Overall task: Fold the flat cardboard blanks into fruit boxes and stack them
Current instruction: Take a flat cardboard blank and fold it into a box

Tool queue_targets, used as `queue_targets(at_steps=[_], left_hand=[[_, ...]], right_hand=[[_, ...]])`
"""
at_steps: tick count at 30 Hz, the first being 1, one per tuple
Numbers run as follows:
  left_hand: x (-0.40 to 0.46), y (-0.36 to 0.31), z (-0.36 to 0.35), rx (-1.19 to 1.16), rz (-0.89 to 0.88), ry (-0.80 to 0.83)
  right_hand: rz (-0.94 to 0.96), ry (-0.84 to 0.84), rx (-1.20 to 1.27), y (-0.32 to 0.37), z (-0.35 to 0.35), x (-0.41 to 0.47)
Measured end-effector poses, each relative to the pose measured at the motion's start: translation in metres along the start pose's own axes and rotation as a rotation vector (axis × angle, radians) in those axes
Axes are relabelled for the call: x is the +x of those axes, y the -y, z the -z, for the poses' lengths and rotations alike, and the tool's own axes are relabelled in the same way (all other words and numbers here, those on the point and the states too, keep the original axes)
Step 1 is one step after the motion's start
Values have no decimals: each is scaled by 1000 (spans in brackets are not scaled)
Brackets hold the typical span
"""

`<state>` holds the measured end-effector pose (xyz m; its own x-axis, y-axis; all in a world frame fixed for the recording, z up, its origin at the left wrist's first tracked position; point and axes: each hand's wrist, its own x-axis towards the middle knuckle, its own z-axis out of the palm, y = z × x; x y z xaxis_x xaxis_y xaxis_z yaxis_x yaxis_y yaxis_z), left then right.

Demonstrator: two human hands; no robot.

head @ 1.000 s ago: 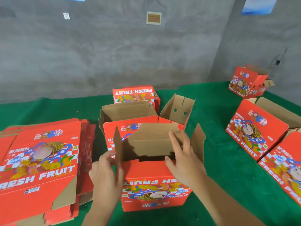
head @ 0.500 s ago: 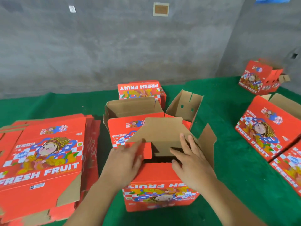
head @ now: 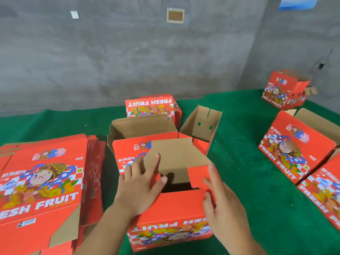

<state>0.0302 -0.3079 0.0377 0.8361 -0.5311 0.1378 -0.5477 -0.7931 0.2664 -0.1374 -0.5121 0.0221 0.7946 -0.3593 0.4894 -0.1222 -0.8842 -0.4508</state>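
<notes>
A red fruit box [head: 171,218] stands upside down in front of me on the green table. Its brown far flap [head: 176,153] leans inward over the opening. My left hand [head: 139,183] lies flat with straight fingers on the folded-down left flap. My right hand [head: 220,205] presses the red right flap [head: 196,176] inward with straight fingers. A dark gap stays between the flaps. A pile of flat red blanks [head: 42,184] lies at my left.
An open box [head: 141,137] stands just behind the one I work on, another closed box [head: 152,105] behind that. A loose open box [head: 202,122] lies at centre right. More folded boxes [head: 294,150] lie right, one [head: 283,89] far right near the wall.
The left flap went from upright to folded down under my left hand. My right hand left the far flap and swung the right flap inward.
</notes>
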Motion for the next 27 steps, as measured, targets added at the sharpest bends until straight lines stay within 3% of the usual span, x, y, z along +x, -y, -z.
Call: queue_targets(at_steps=[3,4,6,8,9,12,16,17,19,21,22,24,25,27], left_hand=[[1,5,3,-409,-28,-113],[1,8,4,-567,-33,-151],[0,11,4,-642,-34,-168],[-2,10,2,-492,-12,-136],[-3,9,0,-371,-15,-126],[-4,4,-1,-162,70,43],[-7,-2,-13,105,39,198],[-8,-2,-14,39,7,189],[-8,3,-8,-391,5,97],[-10,10,0,-891,214,-119],[-11,11,4,-1058,376,-143],[-19,3,7,-1335,609,66],[-24,-2,6,-1422,637,137],[-31,-15,11,-1459,629,69]], right_hand=[[0,5,-24,-1,6,1],[-108,11,54,1,10,7],[-339,8,291,6,16,24],[-350,-8,333,7,18,38],[-292,75,256,7,16,45],[-215,551,-108,12,5,54],[-243,588,-354,21,-7,60],[-251,588,-347,20,-7,60],[-274,558,-217,15,-3,57],[-327,459,5,10,5,57],[-380,386,125,8,9,59],[-518,281,315,8,15,63],[-572,257,347,8,19,63],[-634,200,351,8,25,63]])
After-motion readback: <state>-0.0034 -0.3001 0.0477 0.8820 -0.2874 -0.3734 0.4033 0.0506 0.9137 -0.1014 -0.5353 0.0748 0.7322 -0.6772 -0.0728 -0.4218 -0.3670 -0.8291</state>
